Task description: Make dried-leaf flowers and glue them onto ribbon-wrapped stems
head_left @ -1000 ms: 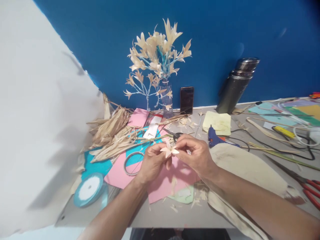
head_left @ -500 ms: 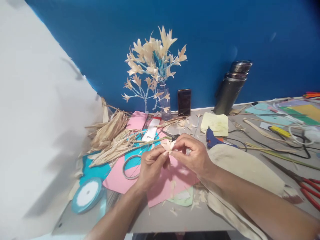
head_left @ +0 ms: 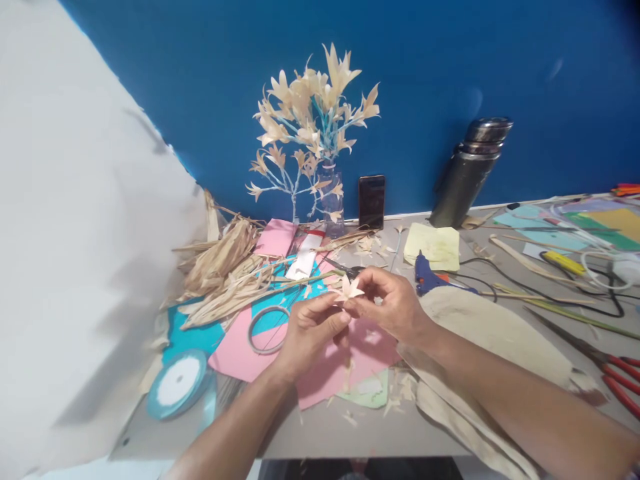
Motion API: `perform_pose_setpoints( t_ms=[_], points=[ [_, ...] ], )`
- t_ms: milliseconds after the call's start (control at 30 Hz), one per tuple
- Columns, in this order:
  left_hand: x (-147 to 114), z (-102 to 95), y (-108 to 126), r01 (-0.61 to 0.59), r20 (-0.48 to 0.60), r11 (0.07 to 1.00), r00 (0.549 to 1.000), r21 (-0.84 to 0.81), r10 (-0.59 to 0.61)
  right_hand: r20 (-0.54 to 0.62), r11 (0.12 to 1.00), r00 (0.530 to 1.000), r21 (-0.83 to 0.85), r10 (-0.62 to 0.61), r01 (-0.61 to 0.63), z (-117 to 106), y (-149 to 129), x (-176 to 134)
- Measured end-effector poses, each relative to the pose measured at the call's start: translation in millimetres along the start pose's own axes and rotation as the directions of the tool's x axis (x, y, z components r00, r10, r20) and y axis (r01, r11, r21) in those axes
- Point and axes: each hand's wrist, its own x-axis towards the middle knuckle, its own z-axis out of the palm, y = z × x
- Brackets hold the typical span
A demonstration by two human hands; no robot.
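A small cream flower with pointed petals, apparently dried husk, is held up over the pink sheet. My right hand pinches its right side between thumb and forefinger. From the left, the fingers of my left hand close on its base and a petal; the exact contact is partly hidden. Just behind my fingers lie dark-handled scissors, partly covered. A roll of tape rests beside my left hand. Similar flowers on blue-wrapped stems stand in a clear bottle at the back.
Dried husks pile up at the left, behind a blue ribbon spool. A blue glue gun, a flask and a phone stand or lie behind. Red-handled shears are far right.
The flower has turned in my fingers, its open petals now facing up more. My left thumb has shifted lower, a little apart from the petals. The view has tilted slightly.
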Motion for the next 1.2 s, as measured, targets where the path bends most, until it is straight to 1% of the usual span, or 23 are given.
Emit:
perform_pose_setpoints(
  t_ms=[133, 300, 400, 467, 533, 600, 700, 833, 900, 967, 1033, 1133, 1200],
  points=[
    [-1.6, -0.4, -0.8, 0.033, 0.024, 0.999, 0.999, 0.019, -0.034, 0.015, 0.998, 0.999, -0.062, -0.031, 0.032, 2.2, 3.1, -3.2],
    [-4.0, -3.4, -9.2, 0.070, 0.138, 0.996, 0.989, -0.058, -0.061, 0.007, 0.993, 0.999, -0.113, -0.040, 0.041, 2.7, 6.6, -5.5],
    [-5.7, -2.7, -9.5, 0.111, 0.189, 0.990, 0.978, -0.090, -0.093, 0.001, 0.966, 0.994, -0.235, -0.112, 0.109, 1.5, 8.5, -5.7],
    [-6.8, -0.5, -7.1, 0.148, 0.188, 0.985, 0.974, -0.092, -0.129, 0.019, 0.929, 0.986, -0.332, -0.164, 0.161, 0.7, 9.7, -5.7],
    [-7.2, 2.2, -3.9, 0.182, 0.178, 0.979, 0.970, -0.086, -0.165, 0.033, 0.896, 0.981, -0.402, -0.191, 0.188, 0.4, 10.5, -5.3],
    [-6.8, 4.6, -1.3, 0.210, 0.176, 0.975, 0.965, -0.077, -0.194, 0.034, 0.878, 0.982, -0.445, -0.183, 0.179, 0.3, 10.4, -4.2],
    [-5.8, 8.0, 0.2, 0.243, 0.171, 0.968, 0.958, -0.059, -0.230, 0.043, 0.851, 0.990, -0.507, -0.136, 0.139, 0.3, 8.8, -1.5],
    [-6.4, 13.5, -2.5, 0.291, 0.108, 0.955, 0.953, -0.052, -0.284, 0.078, 0.788, 0.995, -0.607, -0.068, 0.102, 0.2, 6.8, 1.0],
    [-6.7, 15.1, -5.4, 0.291, 0.102, 0.956, 0.953, -0.037, -0.286, 0.103, 0.773, 0.994, -0.628, -0.029, 0.088, 0.6, 6.3, 1.1],
    [-5.9, 14.6, -8.4, 0.276, 0.152, 0.961, 0.950, -0.008, -0.272, 0.122, 0.773, 0.993, -0.630, 0.003, 0.075, 1.6, 6.0, 0.8],
    [-4.1, 12.3, -10.2, 0.272, 0.236, 0.962, 0.934, 0.015, -0.267, 0.146, 0.775, 0.989, -0.627, 0.021, 0.076, 2.5, 5.5, 1.0],
    [-0.5, 7.6, -8.5, 0.323, 0.336, 0.946, 0.889, 0.018, -0.310, 0.149, 0.797, 0.988, -0.601, 0.036, 0.062, 2.6, 4.7, 3.2],
    [1.3, 4.9, -4.9, 0.367, 0.390, 0.930, 0.856, 0.003, -0.339, 0.137, 0.850, 0.989, -0.526, 0.053, 0.028, 1.2, 4.5, 5.4]
  ],
)
